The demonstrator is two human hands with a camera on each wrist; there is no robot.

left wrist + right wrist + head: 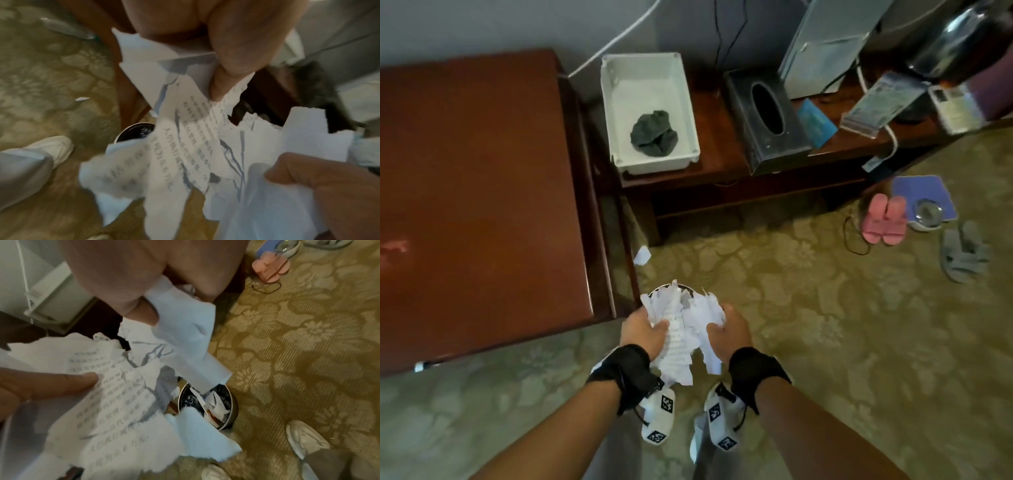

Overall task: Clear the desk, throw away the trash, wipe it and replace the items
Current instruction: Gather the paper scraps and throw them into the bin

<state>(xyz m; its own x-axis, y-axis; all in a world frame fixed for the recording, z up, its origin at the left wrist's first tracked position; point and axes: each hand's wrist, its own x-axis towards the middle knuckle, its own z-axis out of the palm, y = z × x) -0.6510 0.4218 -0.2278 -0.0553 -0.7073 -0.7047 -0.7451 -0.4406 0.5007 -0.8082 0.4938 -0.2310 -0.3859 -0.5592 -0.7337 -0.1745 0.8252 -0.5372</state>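
Right hand [127,272] pinches torn paper [185,327] above the bin [233,408].

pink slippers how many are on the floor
2. One pink slipper lies on the carpet right of the low bench; the other pink slipper sits right beside it, next to the purple scale. None seems hidden.

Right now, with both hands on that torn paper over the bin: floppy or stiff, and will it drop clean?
Probably floppy: the torn paper sags in ragged strips below the left hand and right hand. Likely very light, so pieces may flutter past the bin; one scrap lies on the carpet.
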